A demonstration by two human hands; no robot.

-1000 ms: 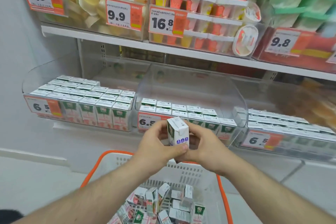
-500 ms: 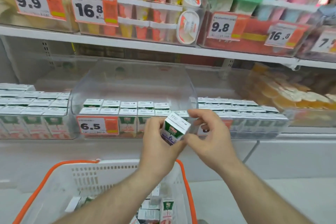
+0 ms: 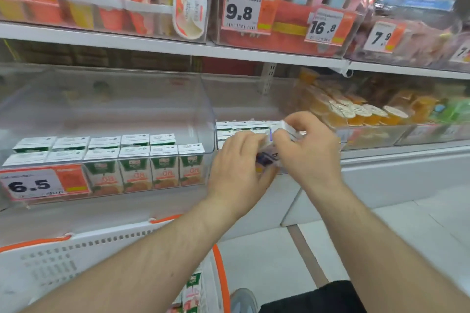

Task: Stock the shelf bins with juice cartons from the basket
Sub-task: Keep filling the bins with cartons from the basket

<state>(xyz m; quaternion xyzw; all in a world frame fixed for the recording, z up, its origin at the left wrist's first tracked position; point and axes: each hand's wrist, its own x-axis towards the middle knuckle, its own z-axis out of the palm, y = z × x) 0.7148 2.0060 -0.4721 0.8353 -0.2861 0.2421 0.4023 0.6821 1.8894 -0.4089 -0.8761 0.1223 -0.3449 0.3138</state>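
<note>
Just before the right-hand bin (image 3: 244, 127), both the left hand (image 3: 235, 168) and right hand (image 3: 309, 152) pinch one juice carton (image 3: 276, 150) (long axis tilted), the bin's rows lying directly behind.

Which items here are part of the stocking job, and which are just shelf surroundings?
Job: juice carton gripped by left hand and right hand; 6.5 bin; basket.
Surroundings: jelly cups; 9.8 price tag; dessert tubs.

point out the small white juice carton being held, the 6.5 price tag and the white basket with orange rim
small white juice carton (image 3: 290, 129), head view, its top end.
6.5 price tag (image 3: 30, 185), head view, printed digits.
white basket with orange rim (image 3: 84, 244), head view, perforated wall.
</note>
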